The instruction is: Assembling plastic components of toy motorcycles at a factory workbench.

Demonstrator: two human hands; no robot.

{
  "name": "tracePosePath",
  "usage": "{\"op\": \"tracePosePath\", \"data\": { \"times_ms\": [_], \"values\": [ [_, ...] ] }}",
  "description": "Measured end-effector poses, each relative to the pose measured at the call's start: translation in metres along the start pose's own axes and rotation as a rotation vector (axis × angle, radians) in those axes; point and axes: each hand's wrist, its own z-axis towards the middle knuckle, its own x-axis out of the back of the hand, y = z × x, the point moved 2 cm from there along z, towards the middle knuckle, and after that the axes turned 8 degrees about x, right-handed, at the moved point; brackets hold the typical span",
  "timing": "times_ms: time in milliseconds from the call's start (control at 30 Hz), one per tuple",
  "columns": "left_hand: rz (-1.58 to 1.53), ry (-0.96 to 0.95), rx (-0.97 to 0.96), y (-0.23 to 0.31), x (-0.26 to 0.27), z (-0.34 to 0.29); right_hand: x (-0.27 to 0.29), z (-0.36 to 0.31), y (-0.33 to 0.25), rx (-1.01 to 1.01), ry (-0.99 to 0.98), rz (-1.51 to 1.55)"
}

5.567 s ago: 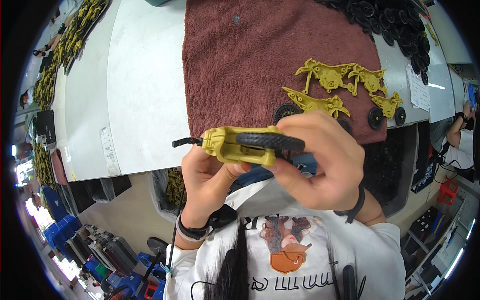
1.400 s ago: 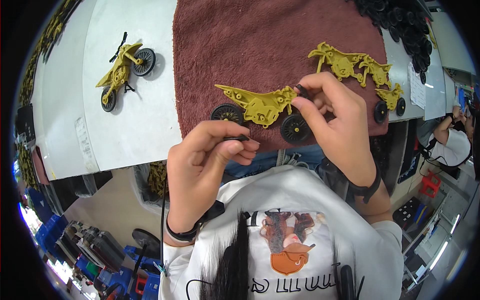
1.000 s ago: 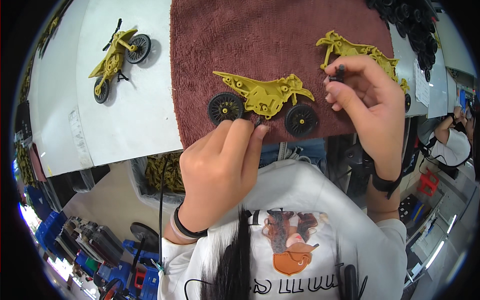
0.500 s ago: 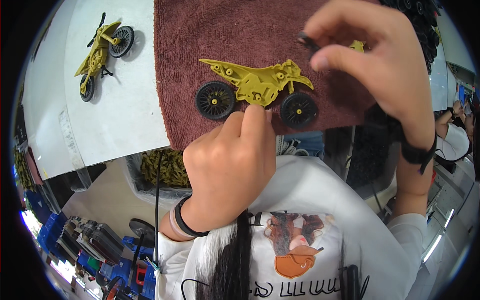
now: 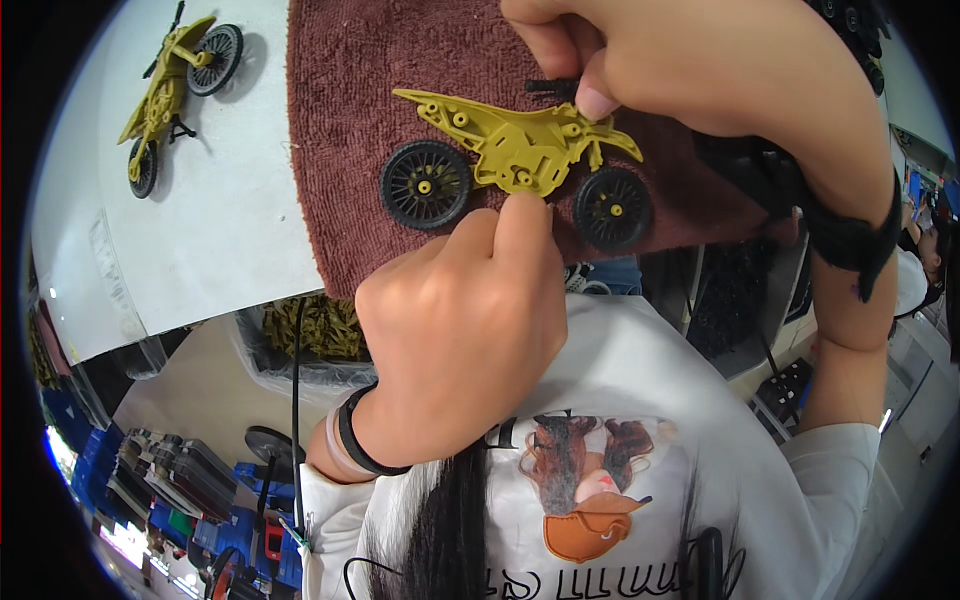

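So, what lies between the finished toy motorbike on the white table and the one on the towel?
In the head view, between finished motorbike and towel motorbike: bare white table, then brown towel.

We cannot see the small black part (image 5: 552, 87) fully (our right hand (image 5: 690, 60), cropped above, covers it).

Left hand (image 5: 460, 330): centre of the frame, back facing up, fingers curled, fingertips pressed down toward the upper middle.
Left wrist: lower left of centre, ringed by dark and pale bands.
Right hand (image 5: 680, 65): top right, thumb and forefinger pinched together.
Right forearm: runs down the right edge, dark band at the wrist.
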Motion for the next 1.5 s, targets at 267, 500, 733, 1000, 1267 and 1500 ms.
{"op": "tracePosePath", "data": {
  "times_ms": [267, 500, 733, 1000, 1267, 1500],
  "values": [
    [0.042, 0.024, -0.091, -0.003, 0.000, 0.002, -0.061, 0.031, -0.075, 0.187, 0.092, -0.380],
    [0.094, 0.067, -0.121, 0.000, 0.003, 0.003, -0.081, 0.064, -0.088, 0.176, 0.172, -1.232],
    [0.071, 0.094, -0.093, 0.003, -0.002, 0.001, -0.058, 0.023, -0.123, -0.136, -0.028, -0.974],
    [-0.254, -0.207, 0.090, -0.017, 0.032, 0.000, -0.064, -0.012, -0.100, -0.102, 0.361, -1.125],
    [-0.369, 0.056, -0.551, -0.022, 0.059, 0.047, -0.073, -0.021, -0.076, 0.637, -0.087, -0.255],
    [-0.170, 0.022, -0.502, -0.035, 0.047, 0.045, -0.119, -0.002, -0.038, 0.455, 0.613, -0.179]
  ]
}}
